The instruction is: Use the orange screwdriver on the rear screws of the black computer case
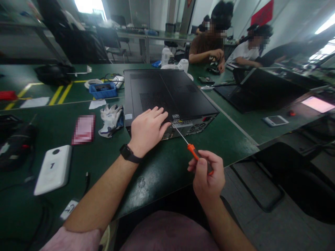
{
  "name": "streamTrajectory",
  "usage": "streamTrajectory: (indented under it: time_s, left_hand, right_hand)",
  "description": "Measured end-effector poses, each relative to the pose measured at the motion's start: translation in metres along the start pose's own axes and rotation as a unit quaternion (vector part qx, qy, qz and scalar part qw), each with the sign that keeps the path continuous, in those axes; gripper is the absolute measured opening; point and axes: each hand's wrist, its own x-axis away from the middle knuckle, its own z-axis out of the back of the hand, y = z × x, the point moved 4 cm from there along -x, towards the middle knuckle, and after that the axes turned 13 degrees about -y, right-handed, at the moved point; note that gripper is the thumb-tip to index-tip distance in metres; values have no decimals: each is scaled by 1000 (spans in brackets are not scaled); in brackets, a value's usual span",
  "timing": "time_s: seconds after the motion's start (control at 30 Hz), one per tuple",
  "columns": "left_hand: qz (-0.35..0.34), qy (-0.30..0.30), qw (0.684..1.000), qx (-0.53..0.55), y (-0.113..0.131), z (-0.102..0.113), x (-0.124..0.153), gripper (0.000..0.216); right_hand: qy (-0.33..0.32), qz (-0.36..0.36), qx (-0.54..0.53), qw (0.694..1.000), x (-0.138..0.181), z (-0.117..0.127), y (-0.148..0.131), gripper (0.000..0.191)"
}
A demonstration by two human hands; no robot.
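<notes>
A black computer case [167, 89] lies on its side on the green table, its rear panel facing me. My left hand [148, 129] rests on the near edge of the case, fingers stretched over the top, thumb close to the screwdriver's tip. In my right hand [209, 172] is an orange-and-black screwdriver [193, 150], held by its handle with the fingers wrapped round it. Its long shaft points up and left to the top edge of the rear panel. Whether the tip sits in a screw is too small to tell.
Left of the case lie grey work gloves [111, 120], a blue tray [103, 90], a pink packet [84, 129] and a white power bank [53, 169]. A phone [276, 120] and a dark open case [267, 87] are at right. Two people sit across the table.
</notes>
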Motion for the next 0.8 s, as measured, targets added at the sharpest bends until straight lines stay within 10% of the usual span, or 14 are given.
streamTrajectory:
  time_s: [0.8]
  left_hand:
    - [3,-1,1000,-11,1,0,0,28]
  right_hand:
    - [13,33,51,998,0,2,-8,25]
